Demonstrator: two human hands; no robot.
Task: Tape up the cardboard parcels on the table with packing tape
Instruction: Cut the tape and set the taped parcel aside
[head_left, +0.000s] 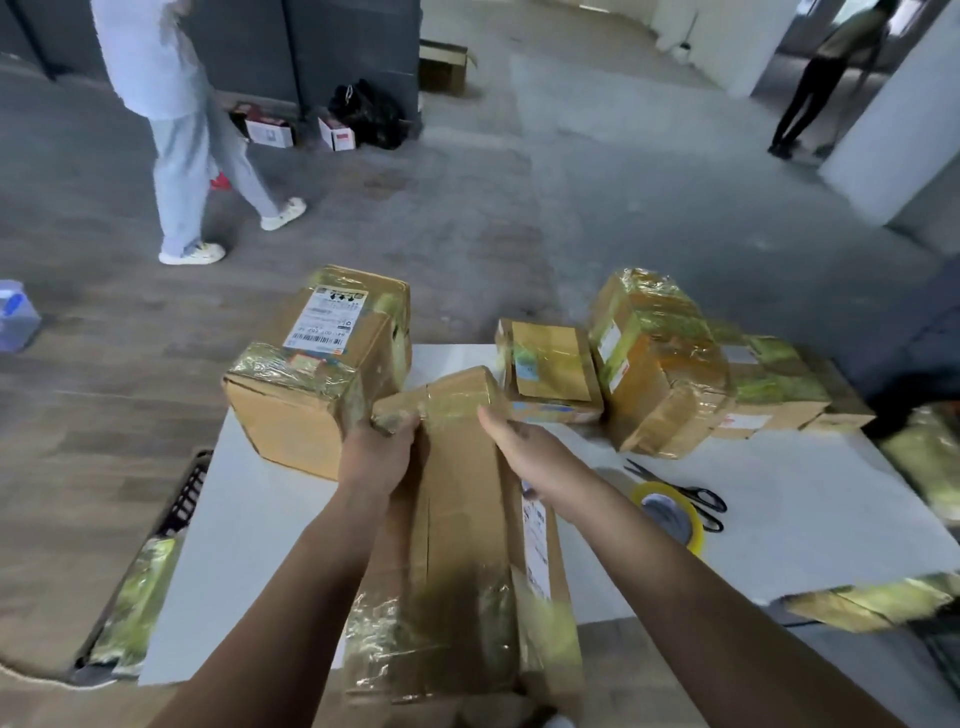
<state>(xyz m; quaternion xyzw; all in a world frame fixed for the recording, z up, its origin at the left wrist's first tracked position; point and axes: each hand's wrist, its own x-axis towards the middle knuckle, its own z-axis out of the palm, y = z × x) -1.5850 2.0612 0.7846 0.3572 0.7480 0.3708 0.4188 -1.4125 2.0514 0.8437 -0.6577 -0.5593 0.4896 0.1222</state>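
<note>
My left grip (382, 452) clamps the long parcel's (457, 545) far end at twelve o'clock; my right grip (524, 449) lies open on it. Tape (672, 514) and scissors (691, 496) sit at three o'clock on the counter (260, 545); a box (317, 374) crowds eleven.

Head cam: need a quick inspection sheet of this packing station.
Surface: white table, crowded along its far edge.
Job's things: long parcel in front; tape roll and scissors to the right.
Clutter: taped parcels at the back; crate left of the table.
Grippers: left hand grips the long parcel's far end; right hand rests on it, fingers extended.
Cables: nothing seen.
Surroundings: two people walking; boxes on the floor.
</note>
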